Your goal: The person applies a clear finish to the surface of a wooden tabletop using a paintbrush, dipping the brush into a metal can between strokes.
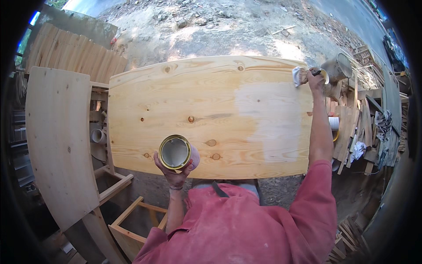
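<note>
My left hand [176, 177] is wrapped around an open metal can [194, 158] with a gold rim and whitish liquid inside, held over the near edge of a pine panel [171, 97]. Out at the panel's far right corner, my right hand [315, 82] grips what looks like a wide paintbrush [300, 76]. Its head is pale and a dark piece shows by my fingers. A milky wet-looking patch [274, 119] covers much of the panel's right part; the rest shows bare yellow grain and knots.
Left of the panel stands another pale board [61, 141], with wooden frames [132, 222] below it. At right are a grey bucket [337, 67], a white container [334, 123], scrap wood [351, 127] and a crumpled white cloth [358, 150]. Rubble lies beyond.
</note>
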Tool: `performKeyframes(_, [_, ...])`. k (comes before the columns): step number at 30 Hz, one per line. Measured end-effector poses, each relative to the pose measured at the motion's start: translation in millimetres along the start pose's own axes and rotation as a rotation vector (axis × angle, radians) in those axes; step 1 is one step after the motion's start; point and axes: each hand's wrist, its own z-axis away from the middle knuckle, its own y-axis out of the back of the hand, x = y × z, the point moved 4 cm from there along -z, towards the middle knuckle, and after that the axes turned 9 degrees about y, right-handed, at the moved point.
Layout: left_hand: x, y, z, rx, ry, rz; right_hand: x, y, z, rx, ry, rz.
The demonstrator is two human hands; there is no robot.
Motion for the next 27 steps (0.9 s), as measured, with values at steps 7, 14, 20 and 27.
performKeyframes(7, [-4, -4, 1, -0.045, -0.122, -0.212, -204, -151, 78, -0.133, 0.501, 0.399])
performKeyframes(14, [5, -1, 6, 0.038, -0.174, -0.149, -338, -163, 159, -0.388, 0.249, -0.391])
performKeyframes(20, [26, -13, 6, 0.062, -0.057, -0.061, -124, -115, 119, -0.124, -0.311, -1.011])
performKeyframes(27, [22, -8, 12, 0.034, -0.042, -0.025, 67, 48, 73, 0.167, -0.293, -0.449])
